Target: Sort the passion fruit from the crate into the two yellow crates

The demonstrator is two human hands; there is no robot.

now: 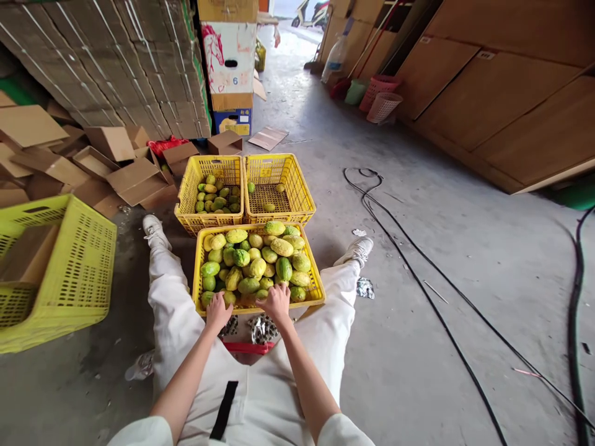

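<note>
A yellow plastic crate [317,272] full of oval yellow-green fruit [257,267] sits between my legs, tilted slightly toward me. At its near rim, on the left, my left hand [218,313] is closed with its fingers curled over the edge, beside a fruit [229,298]. Farther right along the same rim, my right hand [276,301] is closed too, its fingers reaching in among the nearest fruit. My fingertips are partly hidden, so I cannot tell how firmly they press on the fruit. Beneath the rim lies a dark, shiny crumpled wrapper [263,328].
Two more yellow crates stand just beyond: the left one [186,207] holds several fruit, the right one [300,198] a few. At left are a large yellow-green crate [88,266] and cardboard boxes [134,179]. Black cables [418,282] cross the floor at right.
</note>
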